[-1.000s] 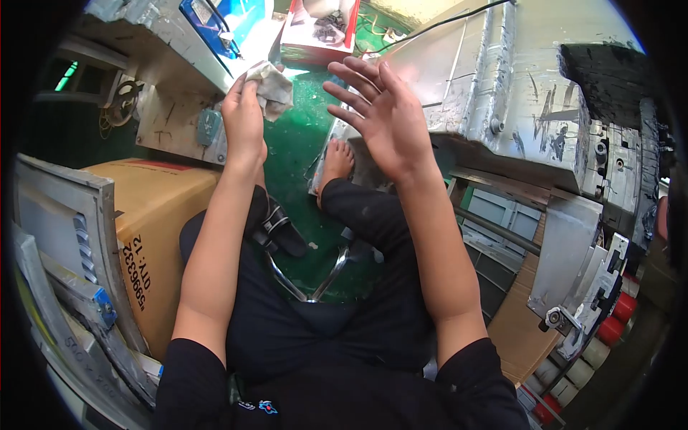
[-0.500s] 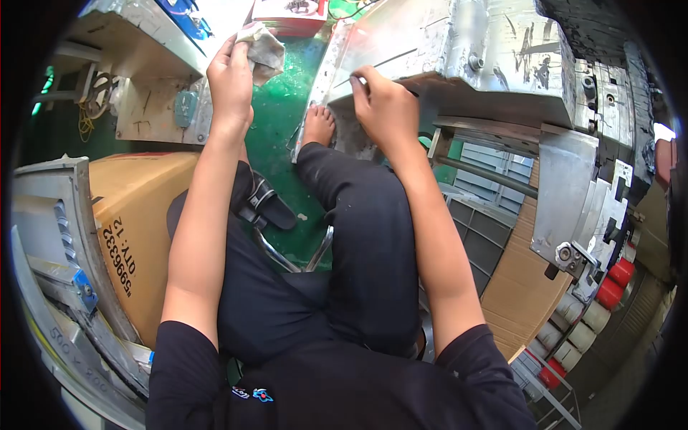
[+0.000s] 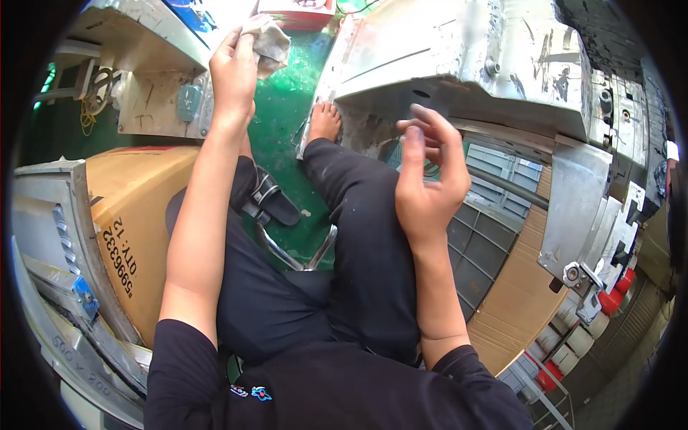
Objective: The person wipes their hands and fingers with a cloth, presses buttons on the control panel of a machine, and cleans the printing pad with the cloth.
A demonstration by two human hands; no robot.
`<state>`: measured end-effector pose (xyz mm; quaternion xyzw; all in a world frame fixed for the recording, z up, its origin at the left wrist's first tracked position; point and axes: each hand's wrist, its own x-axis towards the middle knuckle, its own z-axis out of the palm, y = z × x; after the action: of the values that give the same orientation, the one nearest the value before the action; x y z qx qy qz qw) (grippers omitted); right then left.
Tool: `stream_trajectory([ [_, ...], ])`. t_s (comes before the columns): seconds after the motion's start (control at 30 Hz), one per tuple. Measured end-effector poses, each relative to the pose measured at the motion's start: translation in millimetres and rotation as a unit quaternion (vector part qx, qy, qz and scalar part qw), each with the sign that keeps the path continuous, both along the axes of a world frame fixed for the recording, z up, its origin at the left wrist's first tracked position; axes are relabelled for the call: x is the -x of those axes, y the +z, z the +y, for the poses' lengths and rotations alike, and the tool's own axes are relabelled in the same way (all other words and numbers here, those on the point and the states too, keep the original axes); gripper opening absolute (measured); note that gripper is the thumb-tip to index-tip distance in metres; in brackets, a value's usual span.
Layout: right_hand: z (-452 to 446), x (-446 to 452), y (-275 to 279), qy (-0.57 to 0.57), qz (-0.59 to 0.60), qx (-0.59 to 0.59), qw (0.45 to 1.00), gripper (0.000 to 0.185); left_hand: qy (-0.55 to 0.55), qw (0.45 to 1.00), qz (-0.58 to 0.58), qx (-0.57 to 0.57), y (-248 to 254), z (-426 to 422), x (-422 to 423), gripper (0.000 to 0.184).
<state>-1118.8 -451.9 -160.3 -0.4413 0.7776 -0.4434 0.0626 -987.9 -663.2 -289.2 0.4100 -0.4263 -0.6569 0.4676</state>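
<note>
At 11 o'clock, the left hand [image 3: 233,75] is closed in a pinch on the crumpled cloth [image 3: 272,49]; at 2 o'clock, the right hand [image 3: 432,199] is loosely curled, with no object visible in it. A slackened pinch could drop the cloth onto the floor [image 3: 278,107]. Careless lifting could knock the right hand against the metal housing [image 3: 459,61] at 1 o'clock.

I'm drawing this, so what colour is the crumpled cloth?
The cloth is greyish white; the head view shows it.
</note>
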Motion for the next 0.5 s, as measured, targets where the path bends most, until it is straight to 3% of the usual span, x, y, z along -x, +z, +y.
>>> stream_trajectory([
  [0.07, -16, -2, 16, 0.119, -0.008, 0.029, 0.992, 0.028, -0.013, 1.000, -0.014, -0.009, 5, 0, 0, 0.036],
  [0.13, -36, 2, 22, 0.160, -0.062, 0.029, 0.985, 0.026, -0.016, 0.999, -0.032, -0.003, -2, -1, -1, 0.036],
  [0.2, -39, 9, 24, 0.212, -0.033, -0.022, 0.976, 0.027, -0.024, 0.999, -0.030, -0.006, -11, -6, -5, 0.036],
  [0.23, -29, 7, 34, 0.232, 0.004, -0.134, 0.963, 0.031, -0.027, 0.999, -0.023, -0.006, -7, -5, -7, 0.036],
  [0.33, 24, 1, 19, 0.290, 0.224, -0.268, 0.891, 0.040, -0.034, 0.999, -0.008, -0.030, -13, -9, -14, 0.035],
  [0.4, 57, 5, 25, 0.261, 0.238, -0.325, 0.877, 0.047, -0.023, 0.998, -0.057, -0.007, -12, -1, -12, 0.036],
  [0.5, 111, 16, 37, 0.124, 0.092, -0.203, 0.967, 0.038, -0.009, 0.990, -0.140, 0.033, 2, 31, -2, 0.038],
])
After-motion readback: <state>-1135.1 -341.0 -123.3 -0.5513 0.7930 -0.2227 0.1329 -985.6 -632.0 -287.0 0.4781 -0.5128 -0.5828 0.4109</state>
